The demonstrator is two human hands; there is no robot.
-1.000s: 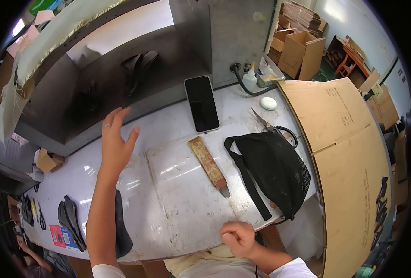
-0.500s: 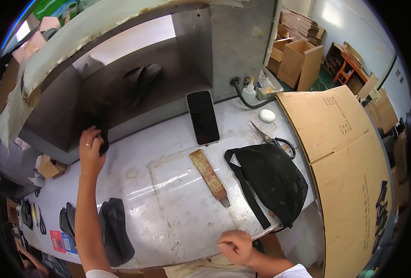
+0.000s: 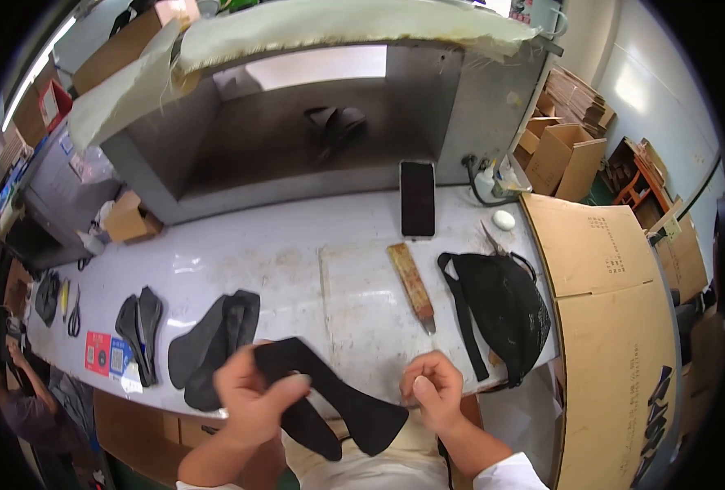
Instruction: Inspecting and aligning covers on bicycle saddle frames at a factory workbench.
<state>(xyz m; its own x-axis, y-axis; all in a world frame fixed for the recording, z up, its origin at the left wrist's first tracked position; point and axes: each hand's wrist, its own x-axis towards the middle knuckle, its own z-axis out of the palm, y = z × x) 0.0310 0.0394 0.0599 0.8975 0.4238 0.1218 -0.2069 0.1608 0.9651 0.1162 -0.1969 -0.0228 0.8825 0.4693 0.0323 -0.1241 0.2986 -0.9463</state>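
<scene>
Over the table's near edge, my left hand [image 3: 252, 396] is closed on a curved black shoe-upper piece [image 3: 338, 388]. The piece is soft-looking and bent in a loop, with its two ends hanging toward me. Close to its right end is my right hand [image 3: 436, 392], fingers curled in and nothing seen in them. More dark upper pieces [image 3: 203, 351] lie stacked on the table beside my left hand, and a further black pair [image 3: 139, 331] lies left of them. Inside the grey metal box [image 3: 313, 184] rests another black strapped piece [image 3: 335, 126].
A worn flat-handled tool [image 3: 411, 286] lies mid-table, below a dark-screened phone [image 3: 417, 200]. At the right are a black mesh bag [image 3: 501, 310], scissors [image 3: 493, 238] and a white oval object [image 3: 504, 220]. Cardboard [image 3: 607, 343] borders the right side. Another person's arm [image 3: 31, 376] shows far left.
My left hand has come back from the box's left side to the near edge, bringing the black piece. My right hand has risen slightly toward it. The view has shifted left.
</scene>
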